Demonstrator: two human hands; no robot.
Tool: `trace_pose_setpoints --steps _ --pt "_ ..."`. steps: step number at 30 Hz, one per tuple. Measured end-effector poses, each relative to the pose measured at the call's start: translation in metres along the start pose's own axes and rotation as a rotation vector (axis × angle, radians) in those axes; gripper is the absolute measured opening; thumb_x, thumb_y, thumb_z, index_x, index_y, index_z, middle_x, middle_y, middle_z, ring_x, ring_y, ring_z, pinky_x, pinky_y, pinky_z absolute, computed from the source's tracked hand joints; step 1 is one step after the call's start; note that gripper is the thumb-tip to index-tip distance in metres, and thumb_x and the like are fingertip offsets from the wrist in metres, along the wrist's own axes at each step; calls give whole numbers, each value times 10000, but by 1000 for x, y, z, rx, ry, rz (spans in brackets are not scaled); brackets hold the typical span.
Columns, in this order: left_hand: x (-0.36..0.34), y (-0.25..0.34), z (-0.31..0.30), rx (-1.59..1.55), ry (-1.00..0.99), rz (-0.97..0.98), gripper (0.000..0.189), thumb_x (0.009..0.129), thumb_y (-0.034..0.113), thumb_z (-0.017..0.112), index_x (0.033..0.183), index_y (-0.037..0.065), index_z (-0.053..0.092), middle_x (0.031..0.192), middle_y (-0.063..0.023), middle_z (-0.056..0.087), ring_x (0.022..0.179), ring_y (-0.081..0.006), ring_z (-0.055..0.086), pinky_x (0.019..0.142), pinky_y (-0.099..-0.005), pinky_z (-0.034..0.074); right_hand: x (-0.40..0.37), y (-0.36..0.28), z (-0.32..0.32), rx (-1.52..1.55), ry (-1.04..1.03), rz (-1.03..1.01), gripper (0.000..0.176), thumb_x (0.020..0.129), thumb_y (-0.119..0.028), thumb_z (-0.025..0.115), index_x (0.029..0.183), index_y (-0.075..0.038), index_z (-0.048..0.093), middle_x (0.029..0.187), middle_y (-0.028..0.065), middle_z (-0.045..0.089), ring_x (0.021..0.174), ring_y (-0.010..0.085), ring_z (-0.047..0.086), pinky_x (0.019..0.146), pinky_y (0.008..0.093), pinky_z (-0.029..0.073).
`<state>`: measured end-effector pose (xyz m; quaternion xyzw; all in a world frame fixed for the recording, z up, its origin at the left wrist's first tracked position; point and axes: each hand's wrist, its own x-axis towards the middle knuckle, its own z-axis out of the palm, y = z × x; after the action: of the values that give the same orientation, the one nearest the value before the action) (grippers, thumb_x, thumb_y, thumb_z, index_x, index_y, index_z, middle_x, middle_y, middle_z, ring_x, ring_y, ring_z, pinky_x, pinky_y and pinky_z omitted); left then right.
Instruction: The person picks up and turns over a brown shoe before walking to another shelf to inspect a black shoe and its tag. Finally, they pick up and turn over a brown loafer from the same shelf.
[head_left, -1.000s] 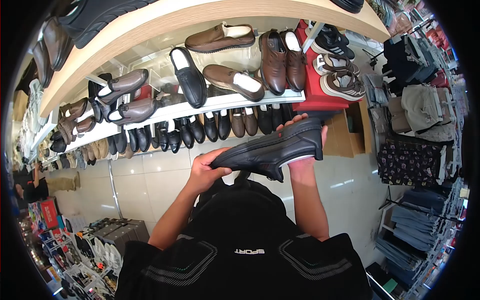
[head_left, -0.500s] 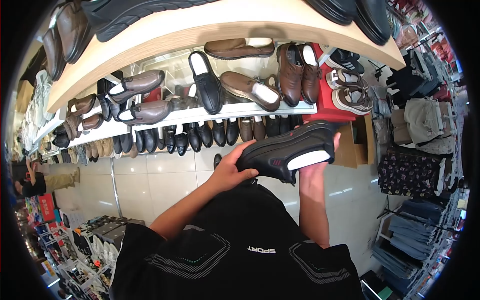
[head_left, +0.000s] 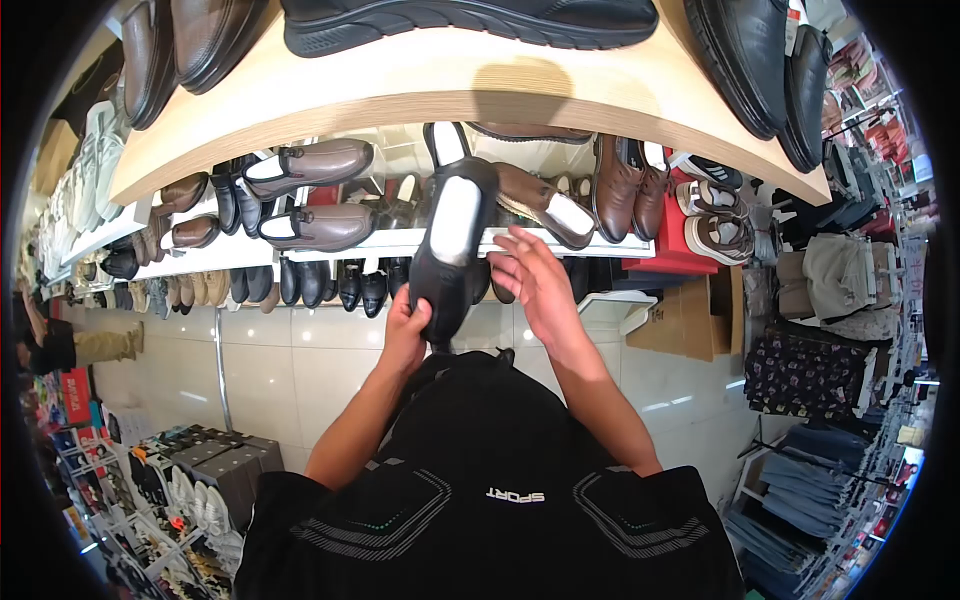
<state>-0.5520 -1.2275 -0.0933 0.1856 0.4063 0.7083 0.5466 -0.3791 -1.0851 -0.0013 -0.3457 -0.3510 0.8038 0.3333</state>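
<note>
A black slip-on shoe [head_left: 440,295] with a white insert in its opening is held by my left hand [head_left: 405,330], whose thumb lies on the toe end. The heel points away from me, toward the shelf. To the right of the shoe, my right hand [head_left: 535,285] is apart from it, fingers spread and holding nothing. Behind the held shoe, another black shoe [head_left: 446,140] stands on the white shelf [head_left: 390,243], partly covered. A brown loafer [head_left: 545,205] with a white insert sits just beyond my right fingertips.
A curved wooden shelf [head_left: 480,85] juts out above, bearing large dark shoes. Brown shoes [head_left: 318,228] line the lower shelf at left. On the right are a cardboard box [head_left: 690,315], sneakers [head_left: 718,225] and folded jeans [head_left: 800,490]. Another person's trousered leg [head_left: 105,345] shows at far left.
The black shoe has swung from lying sideways to pointing away from me and moved left. My right hand has let go of its heel end. The view has shifted slightly.
</note>
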Motion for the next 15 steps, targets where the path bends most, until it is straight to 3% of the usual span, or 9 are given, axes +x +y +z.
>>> trace_pose_setpoints --steps 3,9,15 --pt "25 7 -17 -24 56 52 383 1035 259 610 1318 13 532 1248 -88 653 1117 -163 632 1008 -333 489 -10 17 -13 -34 -17 72 476 1058 -272 500 1445 1 444 1384 175 569 1204 255 620 997 373 499" --pt "85 -7 -59 -140 130 11 351 1044 273 597 1278 14 560 1174 -86 680 1020 -168 669 918 -336 530 -36 20 -34 -79 85 110 460 1057 -258 494 1425 15 458 1342 171 610 1159 248 657 981 363 517" --pt "128 -14 -76 -165 194 15 406 1027 341 613 1277 23 575 1170 -82 692 1018 -197 683 932 -370 533 -63 28 -51 -32 204 84 460 1052 -261 496 1414 20 462 1335 178 610 1141 264 662 974 373 520"
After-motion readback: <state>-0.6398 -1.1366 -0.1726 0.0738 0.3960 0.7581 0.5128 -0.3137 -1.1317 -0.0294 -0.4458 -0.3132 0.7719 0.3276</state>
